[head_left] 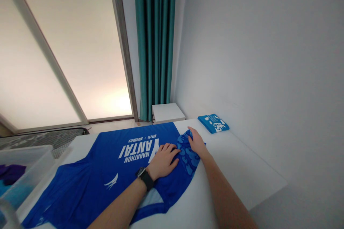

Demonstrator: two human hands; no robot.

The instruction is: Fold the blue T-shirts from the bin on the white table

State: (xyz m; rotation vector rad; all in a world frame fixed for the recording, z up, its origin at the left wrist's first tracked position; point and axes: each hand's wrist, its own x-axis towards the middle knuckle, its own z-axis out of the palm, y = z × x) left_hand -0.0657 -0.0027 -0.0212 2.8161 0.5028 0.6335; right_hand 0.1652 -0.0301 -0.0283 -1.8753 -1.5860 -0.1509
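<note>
A blue T-shirt (107,164) lies spread on the white table, its white "YANTAI MARATHON" lettering upside down to me. Its right end, with a lighter blue cloud pattern, is folded over onto the body. My left hand (164,161), with a dark watch on the wrist, rests flat on the shirt beside the lettering, fingers apart. At the patterned right edge, my right hand (197,143) grips the cloth, thumb on top; the fingertips underneath are partly hidden. A folded blue shirt (214,123) with white print lies beyond my right hand, near the wall.
The white table (242,166) runs along the grey wall at right. A translucent plastic bin (40,161) with purple and light blue cloth stands at left. A small white cabinet (168,112) and a green curtain (156,43) are beyond the table, beside frosted sliding doors (75,43).
</note>
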